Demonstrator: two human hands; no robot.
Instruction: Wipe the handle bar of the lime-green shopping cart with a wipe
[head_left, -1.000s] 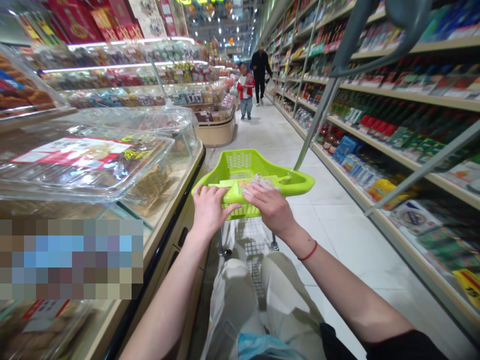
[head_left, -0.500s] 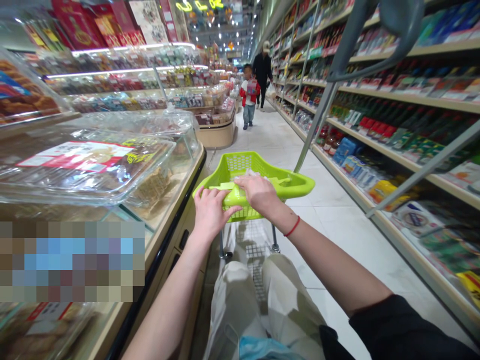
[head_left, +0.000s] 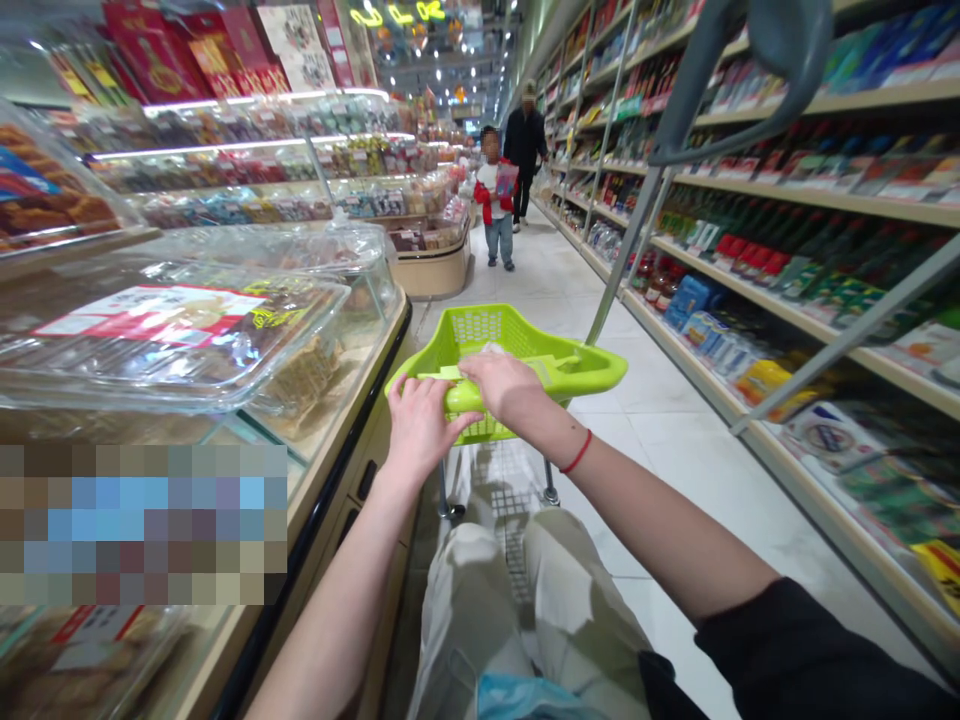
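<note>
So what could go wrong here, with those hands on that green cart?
The child in a red jacket stands in the aisle ahead of the lime-green shopping cart, so a bump seems possible. The cart also sits close to the glass display counter's edge, which might catch the left hand.

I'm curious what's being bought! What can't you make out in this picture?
Head view:
The pale packet in the green basket: mostly hidden by the right hand.
The blue thing at the bottom: cut off by the picture's edge.
The square patch: blurred, so what lies under it can't be told.
The packets on the right shelves: writing too small to read.
</note>
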